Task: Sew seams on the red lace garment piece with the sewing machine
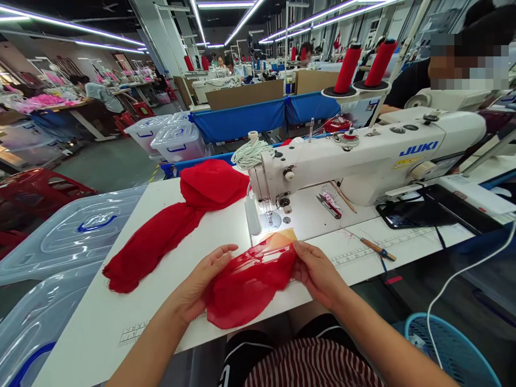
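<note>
The white surface (91,328) carries a sewing machine (374,148) and, left of it, gathered red cloth (161,242). Strip lights (226,5) hang above the workroom floor (99,161). Near the surface's front edge, the left hand (199,282) and right hand (318,269) pinch opposite sides of a sheer red piece (245,293). Clear lidded boxes (60,242) stand at left, contents unclear; a blue basket (463,349), below right, holds something pale (418,341).

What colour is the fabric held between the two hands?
The fabric is red; it shows best in the head view.
</note>
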